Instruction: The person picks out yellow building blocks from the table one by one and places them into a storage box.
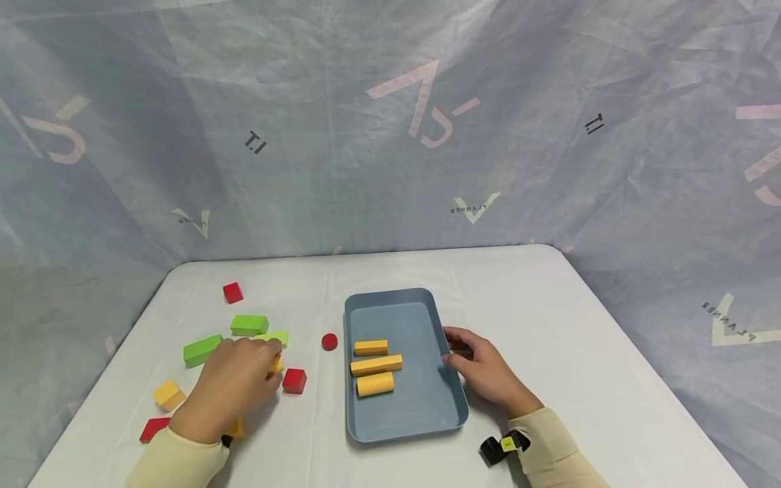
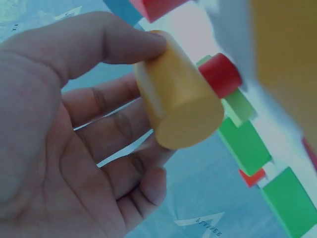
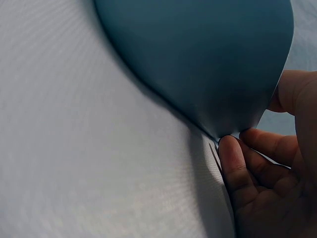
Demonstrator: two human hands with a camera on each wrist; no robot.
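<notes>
At the left of a white desk [image 1: 567,379], a red block [image 1: 154,429], a pale yellow block [image 1: 169,395] and a green block [image 1: 203,350] lie loose, with a red cube [image 1: 232,293] and a second green block [image 1: 249,325] farther back. Amid the scatter, a person's left hand [image 1: 234,379] pinches a yellow cylinder [image 2: 181,99] between thumb and fingers; whether it is clear of the desk cannot be told. Another yellow block [image 1: 236,428] shows partly hidden by the wrist, a light green block [image 1: 276,337] just beyond the knuckles. Next come a second red cube [image 1: 294,381] and a red round piece [image 1: 329,341]. At center, a blue-grey tray [image 1: 415,417] holds three yellow pieces [image 1: 376,366] toward its left wall. At right, the right hand [image 1: 488,369] pinches the tray's right wall, thumb over the rim, fingers outside. The step appears to be the grasp of one more yellow piece; the next move would seem to call for a lift past the second red cube and a careful lowering beside the three, tray held steady.
</notes>
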